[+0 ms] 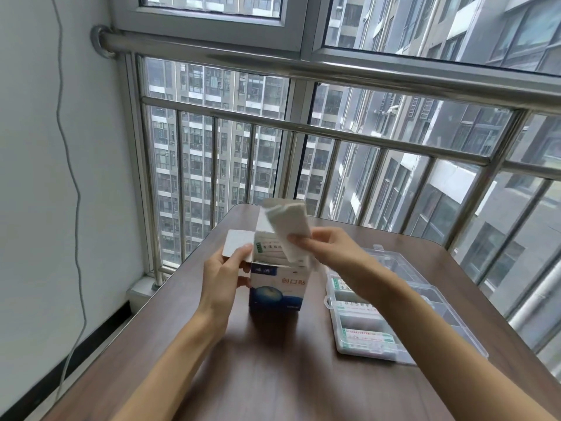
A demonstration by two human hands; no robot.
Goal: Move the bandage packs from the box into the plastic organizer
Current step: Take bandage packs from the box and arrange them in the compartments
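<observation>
The box (274, 287) stands upright on the table (273, 375), top flaps open, more packs visible inside. The left hand (224, 278) grips its left side and steadies it. The right hand (324, 247) pinches a stack of bandage packs (288, 229) at its lower end, held tilted above the opening. The packs appear light, thin and flexible; a pinch across the flat faces should suffice, though loose ones may fan out. The organizer (403, 311) lies open just right of the box, some compartments already filled.
</observation>
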